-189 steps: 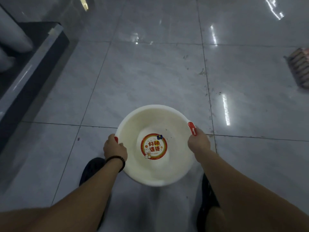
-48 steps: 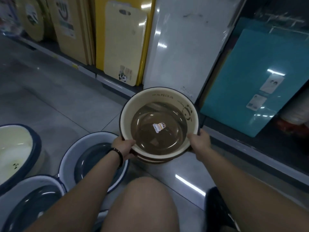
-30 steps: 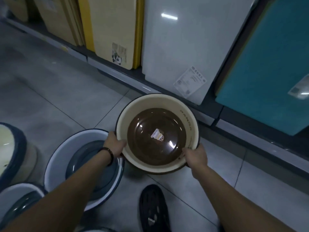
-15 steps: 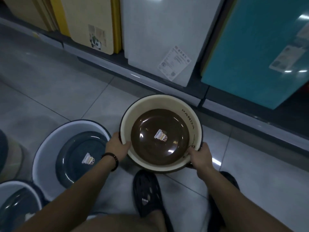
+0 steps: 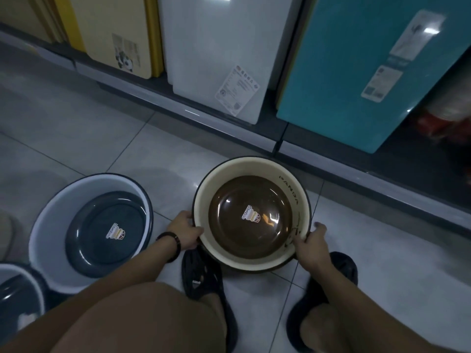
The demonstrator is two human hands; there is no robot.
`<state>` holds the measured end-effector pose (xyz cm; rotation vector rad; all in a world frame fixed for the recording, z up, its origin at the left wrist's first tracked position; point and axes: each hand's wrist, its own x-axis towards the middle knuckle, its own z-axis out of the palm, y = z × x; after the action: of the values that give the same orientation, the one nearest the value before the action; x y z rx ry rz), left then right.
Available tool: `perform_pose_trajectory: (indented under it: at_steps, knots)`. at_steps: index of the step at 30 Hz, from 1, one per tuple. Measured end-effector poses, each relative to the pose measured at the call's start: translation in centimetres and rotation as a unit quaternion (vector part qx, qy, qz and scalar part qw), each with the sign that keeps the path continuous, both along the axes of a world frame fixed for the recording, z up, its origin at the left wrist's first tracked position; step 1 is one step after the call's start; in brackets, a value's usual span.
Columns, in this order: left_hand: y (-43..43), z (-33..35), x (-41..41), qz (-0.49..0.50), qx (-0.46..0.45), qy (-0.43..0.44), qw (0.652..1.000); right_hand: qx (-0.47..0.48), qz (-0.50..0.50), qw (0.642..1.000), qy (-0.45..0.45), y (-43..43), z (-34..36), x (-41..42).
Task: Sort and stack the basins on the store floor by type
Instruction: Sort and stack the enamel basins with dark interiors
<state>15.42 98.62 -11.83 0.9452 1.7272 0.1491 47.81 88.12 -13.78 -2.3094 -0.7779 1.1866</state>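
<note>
Gripping a cream basin [image 5: 251,217] with a brown bottom, a dark rim and "PANDA" lettered on its inner wall, the crouching person has the left hand [image 5: 184,231] curled over the near-left rim and the right hand [image 5: 309,243] curled over the near-right rim. The basin sits low over the tiled floor [image 5: 76,128], just in front of the black shoes [image 5: 201,276] and near the shelf base [image 5: 229,118] where a white cutting board [image 5: 216,47] and a teal board [image 5: 344,72] lean. I cannot tell whether it rests on the tiles or hangs just above them. To its left, apart from it, stands a pale basin with a blue-grey bottom [image 5: 102,225], and a second of that kind [image 5: 15,294] shows at the lower left edge. Judging by this layout, sorting is partway: the brown-bottomed basin is being kept apart from the blue-grey type, while those two sit side by side rather than nested, so stacking them looks left to do.
</note>
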Motion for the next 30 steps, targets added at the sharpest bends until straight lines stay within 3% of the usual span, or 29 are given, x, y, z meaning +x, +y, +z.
perform_pose_trajectory:
  at_steps: [5, 10, 18, 20, 22, 23, 24, 26, 28, 30]
  knots:
    - [0.5, 1.7, 0.3, -0.058, -0.031, 0.006, 0.998, 0.002, -0.014, 1.000, -0.002, -0.4, -0.1, -0.4]
    - [0.5, 2.1, -0.3, -0.032, -0.074, -0.029, 0.996, -0.030, 0.014, 0.999, -0.034, 0.2, 0.8, -1.3]
    - [0.0, 2.1, 0.5, -0.054, -0.034, -0.026, 0.998, -0.082, 0.040, 0.995, -0.025, 0.0, 0.0, -0.7]
    - [-0.2, 2.0, -0.9, -0.082, 0.004, 0.021, 0.996, -0.066, 0.055, 0.989, -0.123, 0.5, 0.3, -1.9]
    - [-0.3, 2.3, -3.4, -0.107, 0.074, 0.100, 0.986, 0.003, 0.115, 0.959, -0.259, 2.2, 1.4, -4.3]
    - [-0.3, 2.4, -4.9, -0.109, 0.104, 0.141, 0.978, 0.055, 0.150, 0.945, -0.284, 3.4, 2.4, -5.8]
    - [-0.5, 2.4, -6.5, -0.104, 0.123, 0.175, 0.971, 0.102, 0.182, 0.941, -0.266, 4.9, 3.4, -7.6]
    - [-1.1, 2.5, -9.5, -0.069, 0.131, 0.229, 0.962, 0.142, 0.208, 0.963, -0.096, 7.9, 5.3, -12.3]
    - [-2.2, 2.6, -12.0, 0.014, 0.114, 0.256, 0.960, 0.082, 0.149, 0.970, 0.174, 9.9, 6.8, -18.0]
    - [-3.4, 2.3, -14.3, 0.114, 0.096, 0.268, 0.952, -0.019, 0.096, 0.931, 0.352, 10.6, 7.1, -23.3]
